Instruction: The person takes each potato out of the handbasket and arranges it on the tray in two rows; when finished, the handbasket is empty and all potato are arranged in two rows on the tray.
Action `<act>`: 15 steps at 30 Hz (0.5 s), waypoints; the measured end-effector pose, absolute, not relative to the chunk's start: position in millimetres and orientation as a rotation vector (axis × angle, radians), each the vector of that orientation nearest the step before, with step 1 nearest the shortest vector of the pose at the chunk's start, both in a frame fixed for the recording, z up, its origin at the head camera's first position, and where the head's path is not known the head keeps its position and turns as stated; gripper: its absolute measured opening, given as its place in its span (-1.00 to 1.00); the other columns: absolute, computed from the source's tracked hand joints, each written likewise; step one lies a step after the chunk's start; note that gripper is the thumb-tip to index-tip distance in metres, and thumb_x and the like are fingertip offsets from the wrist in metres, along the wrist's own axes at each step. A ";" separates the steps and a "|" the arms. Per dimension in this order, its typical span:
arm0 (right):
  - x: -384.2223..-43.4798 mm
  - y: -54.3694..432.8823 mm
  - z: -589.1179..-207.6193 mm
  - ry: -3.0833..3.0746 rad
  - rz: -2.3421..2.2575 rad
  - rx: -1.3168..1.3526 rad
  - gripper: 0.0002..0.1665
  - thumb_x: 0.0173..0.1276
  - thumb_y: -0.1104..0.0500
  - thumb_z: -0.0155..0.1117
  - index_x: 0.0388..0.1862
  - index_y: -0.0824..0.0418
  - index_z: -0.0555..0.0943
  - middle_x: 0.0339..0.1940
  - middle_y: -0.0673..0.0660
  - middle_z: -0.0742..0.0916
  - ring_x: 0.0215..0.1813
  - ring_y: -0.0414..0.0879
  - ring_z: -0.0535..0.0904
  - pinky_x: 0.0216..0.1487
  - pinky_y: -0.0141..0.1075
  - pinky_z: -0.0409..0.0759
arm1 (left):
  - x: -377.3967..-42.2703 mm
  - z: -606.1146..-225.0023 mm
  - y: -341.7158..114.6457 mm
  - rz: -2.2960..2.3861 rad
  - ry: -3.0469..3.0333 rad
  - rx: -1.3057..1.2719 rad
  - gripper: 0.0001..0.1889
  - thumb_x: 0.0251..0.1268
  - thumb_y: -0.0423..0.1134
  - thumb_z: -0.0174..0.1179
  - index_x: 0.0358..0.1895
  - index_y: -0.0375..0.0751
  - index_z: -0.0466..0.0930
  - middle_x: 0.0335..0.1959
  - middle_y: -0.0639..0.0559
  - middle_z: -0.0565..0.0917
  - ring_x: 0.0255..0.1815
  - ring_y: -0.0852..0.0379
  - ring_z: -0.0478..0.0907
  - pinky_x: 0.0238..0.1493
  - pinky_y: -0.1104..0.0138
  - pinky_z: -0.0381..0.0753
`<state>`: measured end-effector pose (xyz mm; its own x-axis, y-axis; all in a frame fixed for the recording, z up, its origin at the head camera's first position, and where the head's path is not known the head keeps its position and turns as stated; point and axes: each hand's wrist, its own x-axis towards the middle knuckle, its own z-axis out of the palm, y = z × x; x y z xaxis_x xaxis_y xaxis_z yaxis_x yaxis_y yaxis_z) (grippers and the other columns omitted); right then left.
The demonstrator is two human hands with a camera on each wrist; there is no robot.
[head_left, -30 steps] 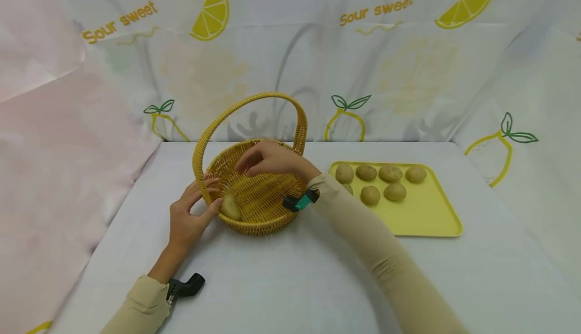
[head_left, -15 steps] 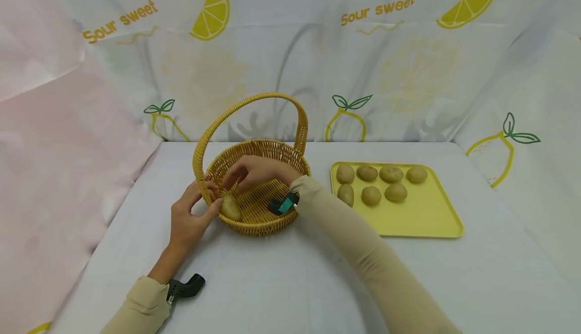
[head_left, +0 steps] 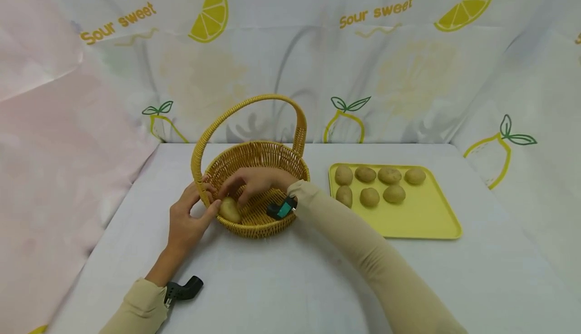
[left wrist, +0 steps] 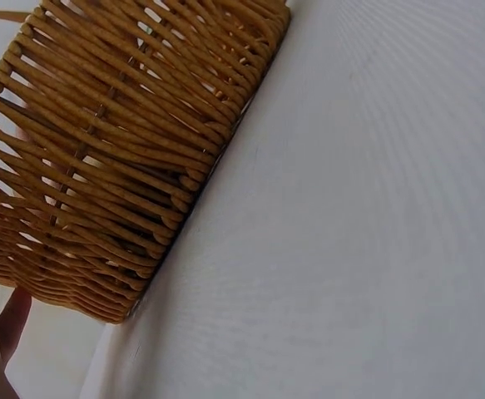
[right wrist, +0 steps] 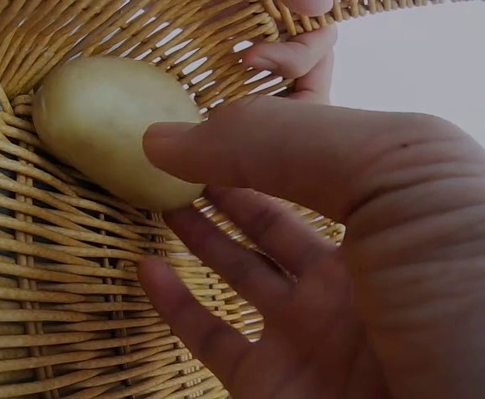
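My left hand [head_left: 188, 218] holds the left side of the yellow wicker basket [head_left: 260, 230] near the handle's base. The left wrist view shows the basket's woven side [left wrist: 117, 150] close up, with part of the hand at the lower left. Inside the basket, by that hand's thumb, lies one pale potato [head_left: 230, 210]. My right hand [head_left: 254, 180] reaches down into the basket at the potato. In the right wrist view its thumb overlaps the potato [right wrist: 101, 125], one fingertip is right at the lower edge, and the other fingers are spread, loosely bent.
A yellow tray [head_left: 422, 218] lies right of the basket, with several potatoes [head_left: 369, 197] in two rows along its back and left. The basket's tall arched handle [head_left: 245, 104] stands up over it. A printed cloth [head_left: 290, 61] hangs behind the white table [head_left: 272, 283].
My right hand has moved left and down inside the basket, from above its middle to the potato. The left hand and the potato have stayed in place.
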<state>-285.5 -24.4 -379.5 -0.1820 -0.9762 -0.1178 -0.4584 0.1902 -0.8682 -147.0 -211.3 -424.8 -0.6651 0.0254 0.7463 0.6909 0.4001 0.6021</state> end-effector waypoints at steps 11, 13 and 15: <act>-284.1 -22.9 -384.7 1.687 -0.818 -1.386 -0.36 0.18 0.59 0.44 0.28 0.39 0.63 0.27 0.11 0.69 0.22 -0.20 0.54 0.29 -0.33 0.50 | -149.0 -426.5 -212.7 -1.297 -2.048 -0.585 -0.83 0.12 -0.61 0.32 -0.19 -0.54 0.63 -0.12 -0.38 0.67 0.36 -0.45 0.42 0.50 0.22 0.30; -283.9 -22.1 -384.2 1.706 -0.789 -1.396 -0.37 0.19 0.56 0.46 0.28 0.34 0.65 0.27 0.08 0.69 0.22 -0.22 0.52 0.30 -0.36 0.47 | -153.6 -434.0 -216.5 -1.290 -2.051 -0.580 -0.82 0.11 -0.59 0.34 -0.19 -0.51 0.65 -0.11 -0.35 0.68 0.37 -0.41 0.43 0.49 0.22 0.31; -284.2 -21.1 -384.2 1.728 -0.785 -1.383 -0.38 0.18 0.54 0.48 0.26 0.32 0.67 0.23 0.07 0.71 0.19 -0.22 0.53 0.27 -0.38 0.48 | -158.2 -441.2 -220.4 -1.278 -2.054 -0.576 -0.81 0.11 -0.57 0.36 -0.18 -0.46 0.66 -0.10 -0.30 0.69 0.38 -0.36 0.44 0.49 0.21 0.31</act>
<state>-284.2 -21.1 -384.2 -0.1114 -0.9755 -0.1897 -0.4993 0.2200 -0.8380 -158.2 -220.4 -441.2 -0.6972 0.0306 0.7162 0.6560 0.4300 0.6203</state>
